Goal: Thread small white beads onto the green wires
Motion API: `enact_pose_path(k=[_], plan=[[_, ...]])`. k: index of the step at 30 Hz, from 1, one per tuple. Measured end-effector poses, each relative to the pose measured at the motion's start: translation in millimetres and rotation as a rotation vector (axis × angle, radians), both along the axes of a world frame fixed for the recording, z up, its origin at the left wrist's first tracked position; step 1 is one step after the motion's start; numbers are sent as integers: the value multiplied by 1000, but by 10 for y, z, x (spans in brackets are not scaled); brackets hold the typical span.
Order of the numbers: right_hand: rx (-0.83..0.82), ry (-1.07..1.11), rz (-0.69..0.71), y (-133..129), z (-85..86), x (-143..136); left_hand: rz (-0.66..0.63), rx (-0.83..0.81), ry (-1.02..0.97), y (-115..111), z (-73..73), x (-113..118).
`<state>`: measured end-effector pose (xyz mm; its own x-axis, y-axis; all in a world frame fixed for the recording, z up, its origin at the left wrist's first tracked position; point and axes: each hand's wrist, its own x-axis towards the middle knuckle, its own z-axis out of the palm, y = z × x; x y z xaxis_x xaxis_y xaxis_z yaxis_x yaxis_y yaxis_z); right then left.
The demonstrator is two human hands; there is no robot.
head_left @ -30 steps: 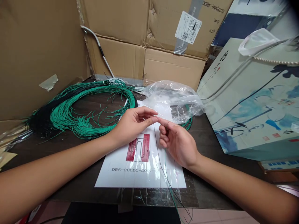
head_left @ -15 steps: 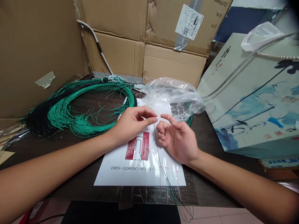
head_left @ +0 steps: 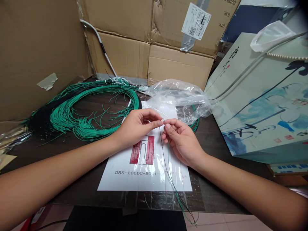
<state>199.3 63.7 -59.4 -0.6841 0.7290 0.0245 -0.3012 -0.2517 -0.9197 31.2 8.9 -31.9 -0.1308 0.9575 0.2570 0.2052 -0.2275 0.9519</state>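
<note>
Over the printed sheet, my right hand has just pinched nearly closed, apparently on green wire. Left hand pinches black wire; ends seemingly brought together.

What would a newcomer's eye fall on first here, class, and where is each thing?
The bright coil of green wires on the left stands out first. At the centre, the left hand and right hand come together at a thin black wire above a white sheet. A pale, blue-painted bag stands at right.
</note>
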Motion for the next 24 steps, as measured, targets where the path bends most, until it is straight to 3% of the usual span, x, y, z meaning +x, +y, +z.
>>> enact_pose_path(k=[10, 18, 24], plan=[[136, -77, -29, 5, -56, 31, -4, 15, 29, -15, 34, 11], [-5, -42, 22, -18, -9, 9, 29, 28, 47, -19, 14, 7], [50, -64, -26, 4, -48, 11, 66, 82, 189, -19, 24, 5]])
